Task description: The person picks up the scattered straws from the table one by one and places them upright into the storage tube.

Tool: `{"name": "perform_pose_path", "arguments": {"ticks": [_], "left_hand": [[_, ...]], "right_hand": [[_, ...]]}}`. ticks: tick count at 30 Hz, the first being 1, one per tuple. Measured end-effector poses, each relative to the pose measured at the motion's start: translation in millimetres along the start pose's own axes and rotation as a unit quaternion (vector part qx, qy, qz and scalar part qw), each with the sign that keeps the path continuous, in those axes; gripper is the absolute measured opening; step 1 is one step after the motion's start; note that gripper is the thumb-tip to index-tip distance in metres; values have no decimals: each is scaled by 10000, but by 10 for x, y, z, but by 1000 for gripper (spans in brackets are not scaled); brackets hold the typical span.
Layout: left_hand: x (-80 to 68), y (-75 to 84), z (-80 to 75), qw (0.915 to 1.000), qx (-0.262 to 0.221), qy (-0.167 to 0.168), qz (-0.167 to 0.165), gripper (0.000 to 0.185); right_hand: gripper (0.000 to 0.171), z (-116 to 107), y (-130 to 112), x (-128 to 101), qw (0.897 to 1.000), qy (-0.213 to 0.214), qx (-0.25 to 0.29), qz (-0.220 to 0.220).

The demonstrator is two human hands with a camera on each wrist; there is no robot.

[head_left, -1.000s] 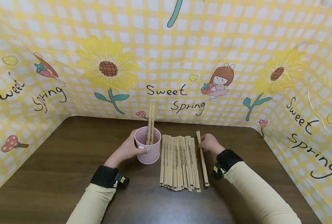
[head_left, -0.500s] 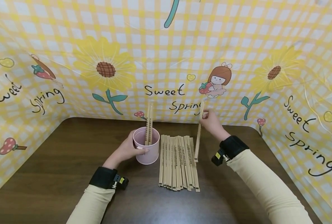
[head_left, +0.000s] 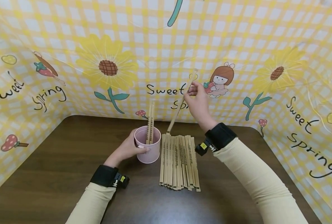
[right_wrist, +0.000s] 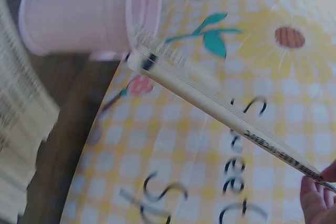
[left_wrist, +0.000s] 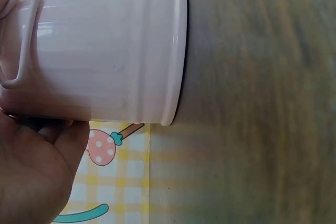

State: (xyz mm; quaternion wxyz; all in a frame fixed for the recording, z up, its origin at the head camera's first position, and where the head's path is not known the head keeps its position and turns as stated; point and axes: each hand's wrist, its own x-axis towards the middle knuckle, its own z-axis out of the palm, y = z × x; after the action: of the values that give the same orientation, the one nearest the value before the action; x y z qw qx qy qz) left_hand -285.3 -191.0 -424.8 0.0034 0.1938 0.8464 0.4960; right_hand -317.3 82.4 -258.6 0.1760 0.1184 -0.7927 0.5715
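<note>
My left hand grips a small pink bucket that stands upright on the table, thumb across its near side. Two paper-wrapped pairs of chopsticks lean upright inside it. Raised behind the table's middle, my right hand pinches another wrapped pair of chopsticks near its upper end. This pair slants down toward the bucket, its lower end above the far end of a row of wrapped chopsticks. In the right wrist view the held chopsticks appear in front of the bucket's mouth, apart or touching I cannot tell.
The row of several wrapped chopsticks lies just right of the bucket on the dark wooden table. A yellow checked cloth with printed flowers and lettering hangs behind and at both sides. The bucket's handle loop shows in the left wrist view.
My right hand has lifted one wrapped pair of chopsticks from beside the row, then moved it up and left, tilting its lower end toward the bucket. The left hand and bucket have stayed put.
</note>
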Motion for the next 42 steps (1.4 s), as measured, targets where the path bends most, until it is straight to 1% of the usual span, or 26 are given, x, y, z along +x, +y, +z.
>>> {"name": "perform_pose_path", "arguments": {"ticks": [3,5,7,15,19,22,27,30,34,38,42], "left_hand": [[3,-9,4,10000,-10,-11,35,93],[7,-11,11,9999,-99,-23,85,93],[8,-9,12,9998,-144,-39,143,92],[7,2,3,10000,-23,72,-2,92],[1,-4,-12,9999,-35,88,-37,92],[-1,-4,-18,10000,-44,86,-11,93],[-3,12,-17,9999,-52,52,79,94],[-13,15,-21,9999,-103,57,1,93],[-15,14,-32,9999,-18,97,-111,93],[3,7,-14,9999,33,46,-93,93],[18,0,3,10000,24,33,-75,93]], "right_hand": [[55,136,-42,-23,9995,64,266,-179],[54,220,-42,-35,9989,58,380,-262],[53,299,-24,-53,9988,-1,391,-306],[47,539,185,-161,9989,-275,85,-379],[48,658,315,-206,9986,-396,-29,-363],[49,765,425,-256,9981,-547,-97,-278],[50,923,568,-381,9962,-793,-208,-289],[50,994,620,-435,9951,-903,-258,-323],[50,1076,659,-462,9939,-1009,-363,-260],[51,1112,692,-470,9937,-1035,-411,-130],[54,1113,706,-461,9932,-1096,-376,-122]]}}
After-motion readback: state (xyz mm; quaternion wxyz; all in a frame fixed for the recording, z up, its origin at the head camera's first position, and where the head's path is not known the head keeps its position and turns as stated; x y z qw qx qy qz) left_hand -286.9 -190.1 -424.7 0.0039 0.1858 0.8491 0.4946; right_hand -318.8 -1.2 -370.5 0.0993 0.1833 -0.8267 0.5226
